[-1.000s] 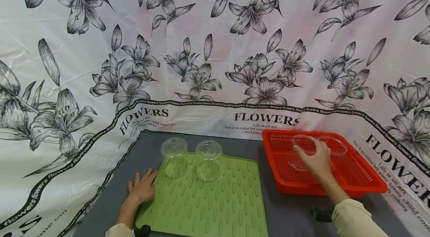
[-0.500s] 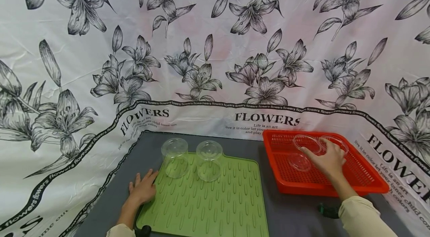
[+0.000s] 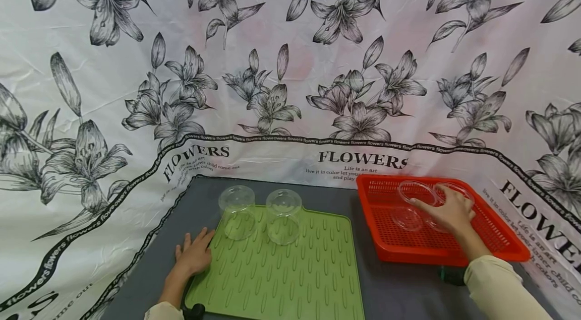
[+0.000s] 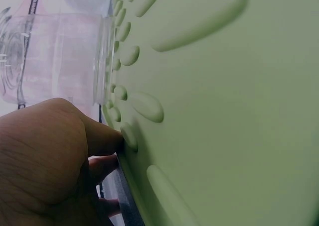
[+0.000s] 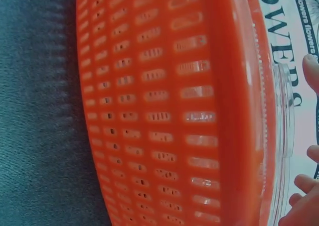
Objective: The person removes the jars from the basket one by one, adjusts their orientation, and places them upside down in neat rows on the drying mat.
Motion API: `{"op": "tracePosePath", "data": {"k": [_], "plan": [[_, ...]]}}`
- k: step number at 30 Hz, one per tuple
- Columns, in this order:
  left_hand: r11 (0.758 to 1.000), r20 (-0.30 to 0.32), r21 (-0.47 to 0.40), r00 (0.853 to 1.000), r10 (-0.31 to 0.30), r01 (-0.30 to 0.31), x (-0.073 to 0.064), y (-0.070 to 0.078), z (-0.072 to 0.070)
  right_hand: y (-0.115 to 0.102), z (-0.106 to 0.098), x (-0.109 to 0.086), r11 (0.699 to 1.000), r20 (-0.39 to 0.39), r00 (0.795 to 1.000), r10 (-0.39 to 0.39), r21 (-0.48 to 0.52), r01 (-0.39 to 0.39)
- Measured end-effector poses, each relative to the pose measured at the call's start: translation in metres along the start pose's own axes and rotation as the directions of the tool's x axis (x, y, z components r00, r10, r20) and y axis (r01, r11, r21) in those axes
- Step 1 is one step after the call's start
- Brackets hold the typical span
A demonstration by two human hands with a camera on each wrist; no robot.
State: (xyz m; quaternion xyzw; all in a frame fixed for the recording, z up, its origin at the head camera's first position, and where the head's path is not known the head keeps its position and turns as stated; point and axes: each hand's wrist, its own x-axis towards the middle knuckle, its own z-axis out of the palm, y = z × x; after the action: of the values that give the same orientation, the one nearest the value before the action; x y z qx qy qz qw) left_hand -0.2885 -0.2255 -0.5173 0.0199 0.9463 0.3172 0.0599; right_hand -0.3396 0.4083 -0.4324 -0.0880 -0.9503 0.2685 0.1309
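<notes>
My left hand (image 3: 193, 254) rests at the left edge of a green ridged mat (image 3: 281, 279), fingers spread on the grey table. In the left wrist view, a digit (image 4: 105, 137) touches the mat's edge. Two clear plastic cups (image 3: 283, 219) stand on the mat's far left part. Over the red basket (image 3: 408, 253), my right hand (image 3: 454, 209) reaches with thumb and fingers apart, near two more clear cups (image 3: 406, 219) inside. The hand partly covers the right-hand cup. In the right wrist view, cup rims (image 5: 283, 116) show beyond the basket's rim, beside the spread fingers.
The grey table (image 3: 317, 204) runs between mat and basket, with the basket at the right end. Behind it hangs a white sheet (image 3: 272, 153) printed with lilies, which also rises at both sides. Slotted basket walls stand between table and cups.
My right hand has moved right within the basket, from the left-hand cup toward the right-hand one, leaving the left cup standing there. The left hand stays put.
</notes>
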Motion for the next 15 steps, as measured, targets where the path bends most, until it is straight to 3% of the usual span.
{"op": "tracePosePath", "data": {"k": [10, 15], "plan": [[1.000, 0.000, 0.004, 1.000, -0.011, 0.011, -0.0001, -0.0001, 0.0005, -0.0028, -0.0026, 0.0057, 0.998, 0.078, 0.996, 0.033, -0.049, -0.029], [1.000, -0.004, -0.004, 1.000, -0.009, 0.009, 0.0013, -0.0013, 0.0011, -0.0031, -0.0047, 0.0083, 0.997, 0.153, 0.987, 0.045, -0.071, -0.035]]}}
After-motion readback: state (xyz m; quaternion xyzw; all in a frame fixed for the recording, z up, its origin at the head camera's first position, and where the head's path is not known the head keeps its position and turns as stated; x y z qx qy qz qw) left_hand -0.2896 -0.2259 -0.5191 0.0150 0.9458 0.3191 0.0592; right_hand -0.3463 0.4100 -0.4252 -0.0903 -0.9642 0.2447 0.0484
